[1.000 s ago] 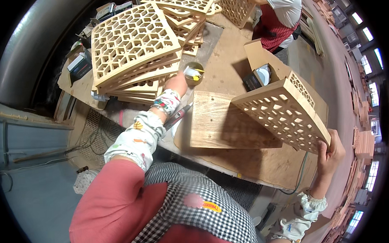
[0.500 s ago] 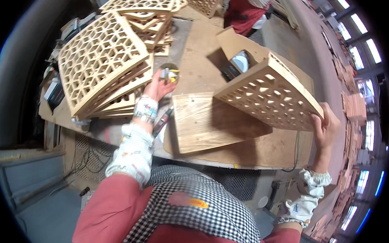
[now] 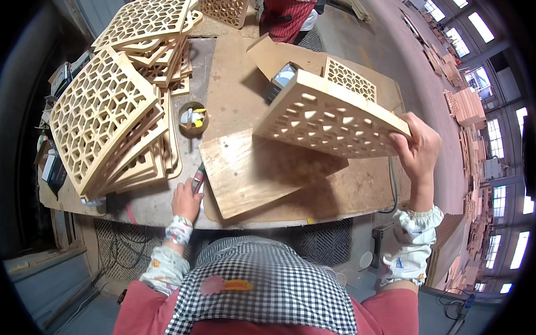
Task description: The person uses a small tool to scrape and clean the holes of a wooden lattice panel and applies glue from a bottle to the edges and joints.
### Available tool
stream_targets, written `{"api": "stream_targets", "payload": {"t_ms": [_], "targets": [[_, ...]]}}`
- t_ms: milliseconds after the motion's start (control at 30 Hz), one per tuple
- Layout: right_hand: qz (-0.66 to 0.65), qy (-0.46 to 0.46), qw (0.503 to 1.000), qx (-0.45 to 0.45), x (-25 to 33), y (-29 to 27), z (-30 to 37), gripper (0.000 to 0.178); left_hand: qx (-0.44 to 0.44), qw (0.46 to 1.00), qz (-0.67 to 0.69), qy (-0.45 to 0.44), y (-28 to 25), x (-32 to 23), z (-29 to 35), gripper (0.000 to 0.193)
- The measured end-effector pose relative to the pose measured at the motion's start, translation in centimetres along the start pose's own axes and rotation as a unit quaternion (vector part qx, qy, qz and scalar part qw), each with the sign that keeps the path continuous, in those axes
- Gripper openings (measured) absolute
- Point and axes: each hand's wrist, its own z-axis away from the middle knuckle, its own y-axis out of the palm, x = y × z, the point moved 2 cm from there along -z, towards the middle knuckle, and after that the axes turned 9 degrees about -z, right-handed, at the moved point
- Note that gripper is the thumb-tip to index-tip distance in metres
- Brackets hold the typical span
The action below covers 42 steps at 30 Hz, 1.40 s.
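My right hand [image 3: 419,145] grips the right end of a pale wooden lattice panel [image 3: 331,130], thumb on its near face and fingers behind. The panel stands tilted on edge over a plain wooden board [image 3: 236,174], which lies flat on the bench. At the board's left side, my left hand [image 3: 187,201] is closed round the near end of a slim red-and-grey hand tool [image 3: 199,178]; its exact kind is unclear. Beyond that hand is a round tub [image 3: 193,132] with white and yellow small items in it.
Stacked lattice panels [image 3: 103,108] fill the bench's left side, with more behind. An open cardboard box [image 3: 270,55] stands at the back, beside another lattice piece [image 3: 349,79]. A person in a red apron [image 3: 286,16] is at the far end. A cable [image 3: 394,187] hangs over the front edge.
My left hand has left the round tub, come back toward me and closed on the red-and-grey tool. My right hand still holds the tilted panel; the whole view has shifted.
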Motion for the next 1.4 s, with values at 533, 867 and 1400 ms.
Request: {"api": "stream_targets", "payload": {"t_ms": [533,867,1400], "targets": [[-0.452,0.076,0.882,-0.106,-7.6,0.4,7.4,0.027,0.162,0.633,0.748,-0.119,-7.7,-1.2,19.7,0.047],[-0.695,0.07,0.709,-0.099,-6.7,6.5,10.6,0.035,0.095,0.725,0.682,-0.012,-16.2,-15.9,27.0,0.077],[-0.587,0.033,0.806,-0.07,-4.9,2.8,12.2,0.053,0.169,0.724,0.669,-0.005,-15.3,-18.7,26.2,0.069]]}}
